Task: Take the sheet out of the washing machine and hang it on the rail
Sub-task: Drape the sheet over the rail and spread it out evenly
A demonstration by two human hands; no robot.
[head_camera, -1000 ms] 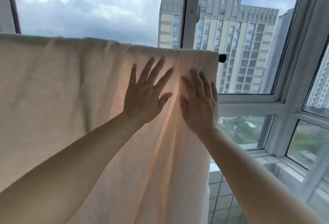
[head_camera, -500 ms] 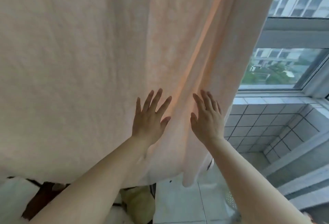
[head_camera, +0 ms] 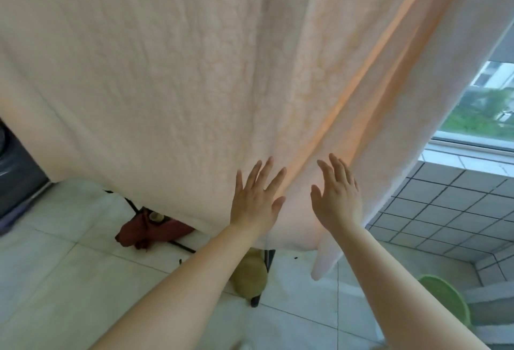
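Sheet point(head_camera: 194, 71): hangs down, filling the upper view, lower edge above the floor tiles point(head_camera: 55, 266).
Left hand point(head_camera: 254, 202): fingers spread flat on sheet, near its lower edge.
Right hand point(head_camera: 338, 199): fingers straight, against sheet beside the orange fold.

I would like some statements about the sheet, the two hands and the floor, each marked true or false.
1. Both hands lie flat with straight fingers against the sheet. True: the left hand and the right hand show spread fingers.
2. The right hand grips a fold of the sheet. False: its fingers are straight and pinch nothing.
3. A dark red cloth lies on the floor below the sheet. True.
4. The sheet's lower edge rests on the floor. False: it hangs above the tiles.
5. A green round thing sits at lower right. True.
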